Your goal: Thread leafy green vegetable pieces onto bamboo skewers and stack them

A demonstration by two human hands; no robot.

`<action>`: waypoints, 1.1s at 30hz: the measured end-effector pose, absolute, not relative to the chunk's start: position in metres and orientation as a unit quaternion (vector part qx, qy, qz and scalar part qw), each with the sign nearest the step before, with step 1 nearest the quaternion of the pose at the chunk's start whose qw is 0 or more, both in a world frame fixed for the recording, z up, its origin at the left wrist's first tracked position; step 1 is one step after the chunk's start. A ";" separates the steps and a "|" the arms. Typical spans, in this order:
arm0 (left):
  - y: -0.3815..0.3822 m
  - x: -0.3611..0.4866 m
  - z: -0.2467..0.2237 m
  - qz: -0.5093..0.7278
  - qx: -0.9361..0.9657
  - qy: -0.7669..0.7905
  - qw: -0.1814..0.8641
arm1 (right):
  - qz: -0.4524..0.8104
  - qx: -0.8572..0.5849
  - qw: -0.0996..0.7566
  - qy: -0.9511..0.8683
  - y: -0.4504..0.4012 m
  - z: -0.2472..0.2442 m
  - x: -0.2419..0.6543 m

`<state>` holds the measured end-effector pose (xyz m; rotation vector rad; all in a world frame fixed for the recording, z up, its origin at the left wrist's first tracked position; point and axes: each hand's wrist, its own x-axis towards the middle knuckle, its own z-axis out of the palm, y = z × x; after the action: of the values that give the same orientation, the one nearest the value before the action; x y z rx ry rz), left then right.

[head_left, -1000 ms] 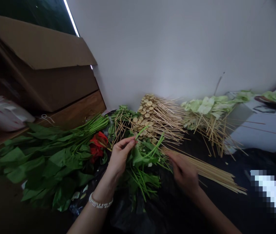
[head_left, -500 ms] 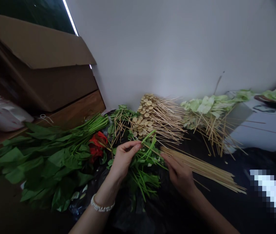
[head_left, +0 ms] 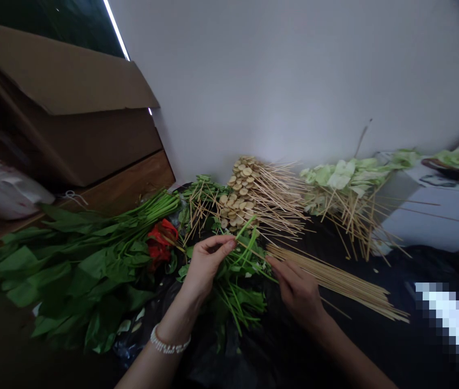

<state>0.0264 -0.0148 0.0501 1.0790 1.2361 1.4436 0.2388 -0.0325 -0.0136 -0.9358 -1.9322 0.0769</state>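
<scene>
My left hand (head_left: 208, 265), with a pearl bracelet at the wrist, pinches a green leafy-vegetable stem (head_left: 245, 227) between thumb and fingertips. Closed around a thin bamboo skewer (head_left: 255, 250), my right hand (head_left: 300, 289) is a little lower and to the right. The skewer slants up toward the left fingertips, where its point is hidden. Below both hands lies a loose pile of cut greens (head_left: 239, 302). Just beyond the right hand is a bundle of bare bamboo skewers (head_left: 343, 278).
Large leafy greens (head_left: 91, 265) and a red bag (head_left: 162, 240) lie left. Skewered pale round slices (head_left: 239, 200) and skewered greens (head_left: 203, 189) stand against the wall. Cabbage skewers (head_left: 343, 175) are at right. A cardboard box (head_left: 91, 135) stands back left.
The stem's tip has shifted slightly left. Both hands keep nearly the same place and grip.
</scene>
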 end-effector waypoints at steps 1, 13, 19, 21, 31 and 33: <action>-0.015 0.026 0.050 0.586 0.439 0.503 0.459 | 0.031 -0.382 0.477 -0.791 -0.032 -0.014 0.239; -0.014 0.019 0.054 0.565 0.478 0.502 0.448 | 0.034 -0.389 0.454 -0.801 -0.034 -0.017 0.237; -0.013 0.017 0.055 0.532 0.476 0.498 0.492 | 0.034 -0.378 0.469 -0.797 -0.036 -0.018 0.233; -0.012 0.017 0.055 0.521 0.466 0.496 0.515 | 0.035 -0.376 0.472 -0.797 -0.037 -0.019 0.233; -0.012 0.026 0.049 0.497 0.492 0.456 0.550 | 0.020 -0.370 0.479 -0.796 -0.036 -0.013 0.230; -0.012 0.027 0.048 0.474 0.513 0.459 0.549 | 0.015 -0.369 0.477 -0.798 -0.036 -0.013 0.230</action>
<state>0.0275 -0.0117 0.0482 1.2161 1.0869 1.1228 0.2298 -0.0362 -0.0125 -0.9003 -1.9491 0.0377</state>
